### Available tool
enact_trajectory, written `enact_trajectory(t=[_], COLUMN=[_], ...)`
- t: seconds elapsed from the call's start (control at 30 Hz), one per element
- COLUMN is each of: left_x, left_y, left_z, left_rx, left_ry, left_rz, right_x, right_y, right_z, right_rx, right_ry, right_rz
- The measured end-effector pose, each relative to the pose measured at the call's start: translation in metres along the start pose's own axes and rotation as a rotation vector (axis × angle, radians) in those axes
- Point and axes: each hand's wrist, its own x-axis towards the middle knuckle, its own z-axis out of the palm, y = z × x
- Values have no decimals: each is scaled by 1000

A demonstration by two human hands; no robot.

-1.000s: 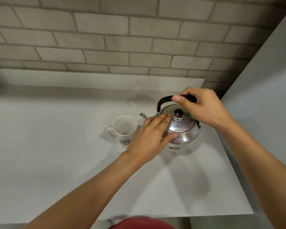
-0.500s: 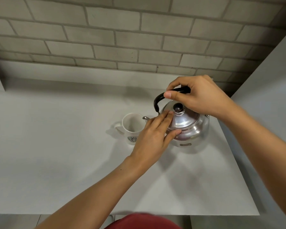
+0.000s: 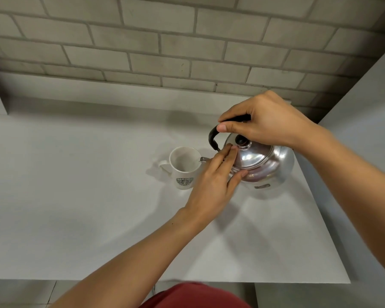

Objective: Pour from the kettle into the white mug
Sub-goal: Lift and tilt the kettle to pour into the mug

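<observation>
Both forearms bare to frame edge, no sleeves in view. Left hand (image 3: pixel 211 183) and right hand (image 3: pixel 267 123): no rings, watch or bands visible. Nails short. Red garment (image 3: pixel 196 295) below left forearm, blurred.

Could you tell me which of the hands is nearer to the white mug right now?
Left. The left hand rests on the kettle lid right beside the white mug; the right hand grips the kettle's handle, farther away.
</observation>
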Motion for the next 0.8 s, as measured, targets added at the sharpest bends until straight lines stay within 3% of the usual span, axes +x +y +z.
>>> enact_trajectory(t=[0.8], left_x=[13], left_y=[15], left_z=[-1], left_rx=[-105], left_ry=[79], left_rz=[62], right_x=[21], right_y=[-15], right_z=[-35], right_rx=[-84], right_ry=[-133], right_rz=[-34])
